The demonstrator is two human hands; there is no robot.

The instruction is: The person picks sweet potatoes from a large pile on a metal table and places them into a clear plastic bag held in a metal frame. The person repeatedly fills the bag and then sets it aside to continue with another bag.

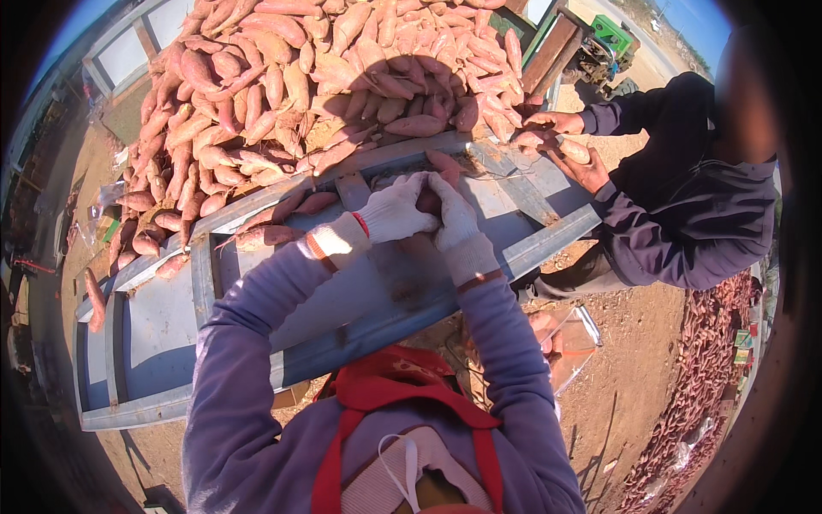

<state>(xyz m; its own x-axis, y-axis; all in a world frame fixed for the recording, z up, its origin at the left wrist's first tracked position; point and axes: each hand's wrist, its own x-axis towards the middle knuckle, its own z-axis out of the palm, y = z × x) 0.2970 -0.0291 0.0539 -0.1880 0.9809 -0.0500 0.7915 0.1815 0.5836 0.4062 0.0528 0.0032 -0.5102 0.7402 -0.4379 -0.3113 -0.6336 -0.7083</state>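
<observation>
In white knit gloves, my left hand (396, 210) and my right hand (455, 212) meet over the metal panel. Both are closed around a sweet potato (430, 203), of which only a dark, shaded part shows between the fingers. The ribbed metal panel (334, 295) lies below my hands, sloping toward me. Just beyond my fingers another sweet potato (443, 163) rests at the panel's far edge. Several more, such as a long sweet potato (268, 237), lie on the panel left of my hands.
A large heap of sweet potatoes (257, 94) rises behind the panel. At the right, a co-worker in a dark jacket (685, 206) holds sweet potatoes. A clear bag (572, 347) stands on the ground near my right arm. More sweet potatoes (685, 394) cover the ground at lower right.
</observation>
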